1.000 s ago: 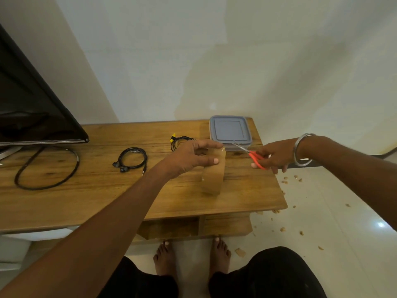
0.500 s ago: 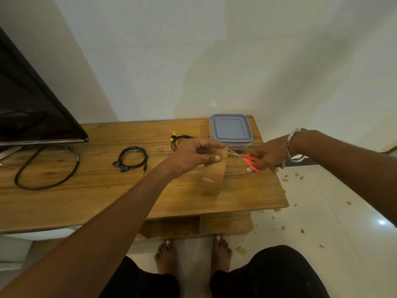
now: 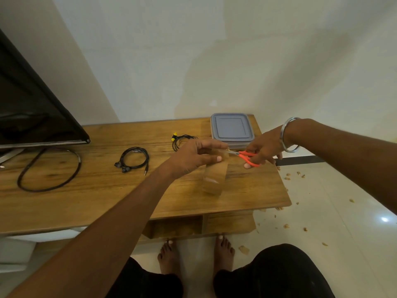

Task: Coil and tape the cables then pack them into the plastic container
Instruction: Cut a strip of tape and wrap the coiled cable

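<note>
My left hand [image 3: 194, 159] pinches the upper end of a strip of brown tape [image 3: 214, 176] that hangs down to the tape roll near the table. My right hand [image 3: 265, 150] grips orange-handled scissors [image 3: 247, 158], their blades touching the tape just right of my left fingers. A coiled black cable [image 3: 134, 159] lies on the wooden table [image 3: 86, 190]. A smaller black cable with yellow plugs [image 3: 181, 139] lies behind my left hand. The plastic container [image 3: 232, 129] with a grey lid on stands at the table's far right corner.
A black TV screen [image 3: 32, 112] stands at the left, with a thick black cable loop [image 3: 49, 168] below it. Crumbs litter the white floor [image 3: 322, 211] on the right. My bare feet are under the table's front edge.
My right hand has moved left with the scissors, bringing the blades from beside the container to the tape. My left hand has kept holding the strip.
</note>
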